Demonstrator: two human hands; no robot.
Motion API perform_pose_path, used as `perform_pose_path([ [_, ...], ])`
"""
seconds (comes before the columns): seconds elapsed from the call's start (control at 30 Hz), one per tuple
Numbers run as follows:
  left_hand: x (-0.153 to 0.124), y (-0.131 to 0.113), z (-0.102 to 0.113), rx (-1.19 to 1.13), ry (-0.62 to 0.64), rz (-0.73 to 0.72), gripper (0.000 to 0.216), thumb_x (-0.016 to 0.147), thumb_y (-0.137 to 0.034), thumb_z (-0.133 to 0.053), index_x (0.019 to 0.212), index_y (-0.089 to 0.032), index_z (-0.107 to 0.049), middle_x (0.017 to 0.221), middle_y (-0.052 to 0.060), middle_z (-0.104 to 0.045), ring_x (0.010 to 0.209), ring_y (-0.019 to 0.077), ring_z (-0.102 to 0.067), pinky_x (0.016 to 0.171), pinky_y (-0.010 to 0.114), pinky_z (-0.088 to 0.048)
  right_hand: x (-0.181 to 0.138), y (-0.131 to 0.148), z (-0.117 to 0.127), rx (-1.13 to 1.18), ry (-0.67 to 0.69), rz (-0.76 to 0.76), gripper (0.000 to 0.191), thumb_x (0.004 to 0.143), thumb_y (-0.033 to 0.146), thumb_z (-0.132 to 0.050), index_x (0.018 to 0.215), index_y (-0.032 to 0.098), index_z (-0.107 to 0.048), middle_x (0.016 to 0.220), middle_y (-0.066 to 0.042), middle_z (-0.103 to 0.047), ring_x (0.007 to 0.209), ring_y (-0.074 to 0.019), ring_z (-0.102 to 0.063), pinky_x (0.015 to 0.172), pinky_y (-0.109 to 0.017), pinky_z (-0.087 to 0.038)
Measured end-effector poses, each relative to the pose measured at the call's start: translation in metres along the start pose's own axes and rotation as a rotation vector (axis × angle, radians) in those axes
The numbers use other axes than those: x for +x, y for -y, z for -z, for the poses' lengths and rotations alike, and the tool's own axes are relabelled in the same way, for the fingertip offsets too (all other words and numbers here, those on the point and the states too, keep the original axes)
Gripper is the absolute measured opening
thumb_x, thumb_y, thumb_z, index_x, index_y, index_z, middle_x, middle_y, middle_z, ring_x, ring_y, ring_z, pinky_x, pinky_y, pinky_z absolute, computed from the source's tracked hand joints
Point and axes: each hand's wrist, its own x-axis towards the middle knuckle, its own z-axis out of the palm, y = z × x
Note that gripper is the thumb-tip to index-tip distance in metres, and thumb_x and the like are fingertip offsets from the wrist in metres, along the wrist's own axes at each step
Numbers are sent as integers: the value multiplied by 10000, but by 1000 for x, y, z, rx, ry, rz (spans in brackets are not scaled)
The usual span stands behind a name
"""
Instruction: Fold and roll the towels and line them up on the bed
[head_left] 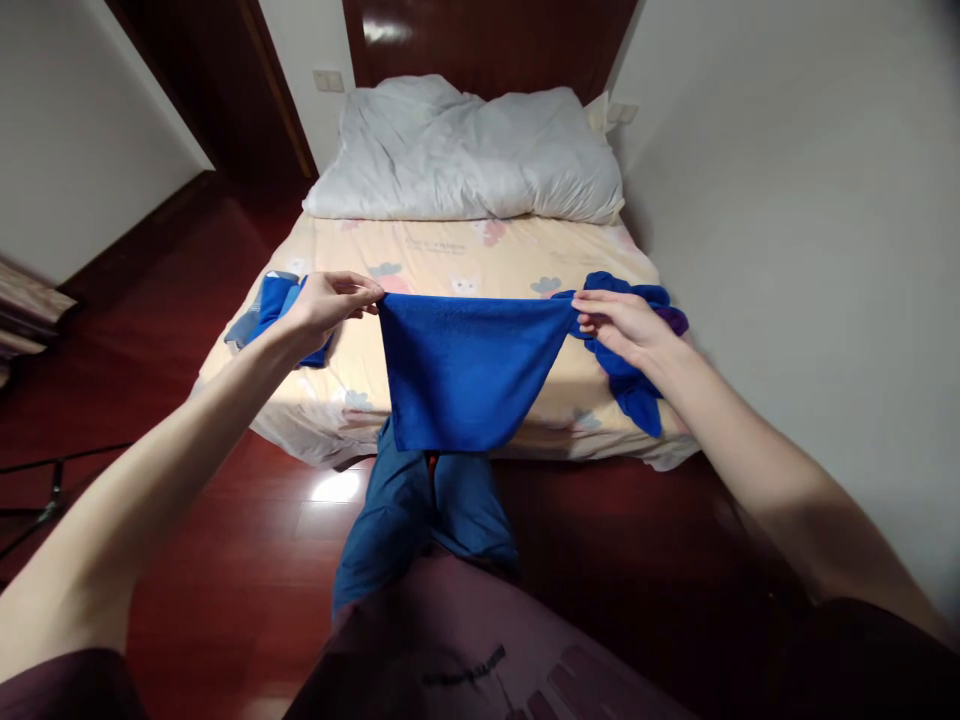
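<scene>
A blue cloth (472, 370), which looks like a towel, hangs stretched between my hands above the front edge of the bed. My left hand (341, 300) pinches its upper left corner. At the upper right corner, my right hand (619, 320) grips it between thumb and fingers. The top edge is pulled nearly straight, and the lower part hangs down before my knees. Behind my left hand lies a folded blue and grey cloth stack (274, 305). A crumpled heap of blue cloths (630, 385) with a purple bit rests beyond my right hand, partly hidden by it.
The bed has a pale patterned sheet (465, 250) and a bunched white quilt (480, 150) at its head. A white wall (810, 250) stands close on the right. Dark red floor (225, 540) lies at the left, with a thin black metal frame (52, 495).
</scene>
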Motion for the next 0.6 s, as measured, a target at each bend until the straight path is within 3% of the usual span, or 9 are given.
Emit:
perform_pose_path([
  [0.17,74,25,-28,87,12,-51,160,721,-144,-869,717,-118,-711,647,81,-696,607,167,-665,586,266,-478,82,-20,-34,4,-152,30,235,650,108,-870,733,219,-681,650,17,-623,557,-109,-598,459,-211,-476],
  [0.33,138,14,-39,129,-117,-291,187,733,-188,-852,836,-140,-704,674,37,-701,663,164,-684,667,296,-552,157,-21,-53,-24,-203,240,254,734,234,-883,878,203,-676,729,25,-657,669,-106,-657,554,-189,-513],
  [0.5,146,5,-19,257,-259,-572,293,858,-329,-791,1056,-120,-737,946,38,-786,924,145,-710,829,286,-544,183,-26,-39,-44,-161,559,413,789,531,-868,1021,235,-700,983,-56,-727,972,-192,-728,754,-282,-604],
  [0.6,126,37,-8,333,-327,-600,258,862,-362,-787,1020,-159,-783,979,38,-796,926,157,-702,804,278,-521,166,-65,-35,-92,-169,600,494,748,601,-870,1026,229,-700,1040,-73,-735,1023,-216,-719,854,-340,-610],
])
